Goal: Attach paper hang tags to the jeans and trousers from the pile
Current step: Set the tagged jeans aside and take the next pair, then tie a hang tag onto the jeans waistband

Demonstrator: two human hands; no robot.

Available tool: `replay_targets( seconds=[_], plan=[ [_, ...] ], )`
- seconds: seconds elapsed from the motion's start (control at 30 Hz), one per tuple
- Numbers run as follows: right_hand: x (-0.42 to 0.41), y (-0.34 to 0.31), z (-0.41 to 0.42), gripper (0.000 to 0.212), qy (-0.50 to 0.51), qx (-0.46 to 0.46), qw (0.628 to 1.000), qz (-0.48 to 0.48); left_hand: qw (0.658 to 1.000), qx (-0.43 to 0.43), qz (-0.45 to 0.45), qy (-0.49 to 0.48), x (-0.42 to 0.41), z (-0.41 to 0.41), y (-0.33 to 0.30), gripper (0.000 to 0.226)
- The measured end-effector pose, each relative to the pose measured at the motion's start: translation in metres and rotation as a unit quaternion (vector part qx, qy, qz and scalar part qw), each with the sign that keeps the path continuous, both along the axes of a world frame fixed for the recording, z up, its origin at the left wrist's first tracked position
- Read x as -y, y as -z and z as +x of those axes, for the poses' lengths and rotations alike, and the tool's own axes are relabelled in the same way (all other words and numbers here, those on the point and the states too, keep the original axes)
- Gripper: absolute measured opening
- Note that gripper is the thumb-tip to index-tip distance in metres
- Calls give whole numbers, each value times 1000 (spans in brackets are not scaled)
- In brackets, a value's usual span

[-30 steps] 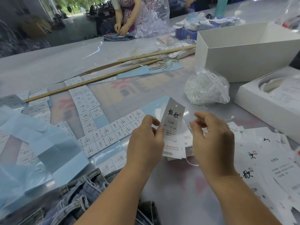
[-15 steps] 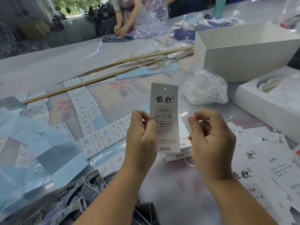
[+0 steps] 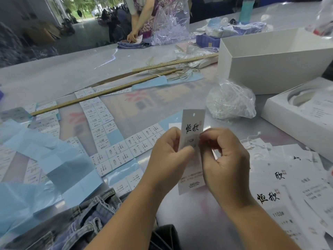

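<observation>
Head view: upright hang tag [image 3: 192,127] between left hand [image 3: 167,156] and right hand [image 3: 225,157], both grips pinched on it.

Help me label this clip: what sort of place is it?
Probably a garment finishing or packing workshop: a hand holds a paper hang tag, size sticker sheets cover the table, and jeans lie at its near edge.

Hang tag [image 3: 193,123] middle behind both hands [image 3: 194,159]
</observation>
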State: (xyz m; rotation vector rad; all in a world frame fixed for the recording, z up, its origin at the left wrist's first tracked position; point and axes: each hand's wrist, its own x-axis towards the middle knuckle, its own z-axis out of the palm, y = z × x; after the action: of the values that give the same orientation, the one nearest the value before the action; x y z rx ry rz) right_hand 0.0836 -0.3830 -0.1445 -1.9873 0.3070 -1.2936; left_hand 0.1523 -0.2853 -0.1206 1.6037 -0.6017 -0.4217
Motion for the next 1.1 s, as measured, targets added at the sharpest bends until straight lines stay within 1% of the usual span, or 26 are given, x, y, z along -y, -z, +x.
replay_targets(
  seconds=[0.1,0.17,0.2,0.23,0.3,0.33,0.37,0.47,0.6,0.63,0.67,0.73,0.77,0.87,0.93,1.03,1.1],
  plan=[
    [-5,-10,-7,12,-5,17,1000,-17,999,-36,-14,-37,-5,1,-7,32],
    [-10,-18,-13,7,-17,38,999,-7,997,-39,-13,-58,-12,0,-14,33],
    [-15,-23,-17,7,-27,48,999,5,997,-33,-5,-68,-17,-2,-17,39],
    [-20,-29,-20,9,-42,58,997,17,997,-16,7,-78,-23,-5,-21,49],
    [-33,-43,-24,15,-78,65,994,43,994,38,42,-93,-37,-12,-30,80],
    [-40,-51,-25,17,-94,62,992,53,991,68,59,-99,-45,-18,-35,90],
    [-48,-60,-25,20,-109,56,990,64,988,90,68,-104,-53,-24,-40,92],
    [-70,-85,-30,25,-170,51,978,106,983,122,68,-121,-76,-46,-51,87],
    [-103,-107,-40,37,-285,56,937,194,965,154,79,-197,-105,-75,-58,100],
    [-111,-112,-43,37,-299,59,931,202,960,172,97,-198,-112,-82,-60,97],
    [-120,-116,-46,37,-309,64,926,206,958,184,115,-185,-119,-87,-62,88],
    [-134,-123,-52,38,-323,74,918,219,967,170,118,-148,-131,-100,-66,60],
    [-141,-126,-55,38,-328,78,913,230,974,155,101,-134,-138,-108,-69,50],
    [-160,-132,-65,37,-345,85,894,272,984,146,48,-91,-160,-130,-75,35],
    [-170,-133,-72,37,-350,84,891,276,991,126,3,-53,-173,-142,-75,24],
    [-181,-131,-83,33,-350,92,891,273,996,47,-63,-39,-185,-154,-70,23],
    [-185,-127,-89,31,-344,95,895,267,996,20,-62,-56,-192,-161,-65,23]
  ],
)
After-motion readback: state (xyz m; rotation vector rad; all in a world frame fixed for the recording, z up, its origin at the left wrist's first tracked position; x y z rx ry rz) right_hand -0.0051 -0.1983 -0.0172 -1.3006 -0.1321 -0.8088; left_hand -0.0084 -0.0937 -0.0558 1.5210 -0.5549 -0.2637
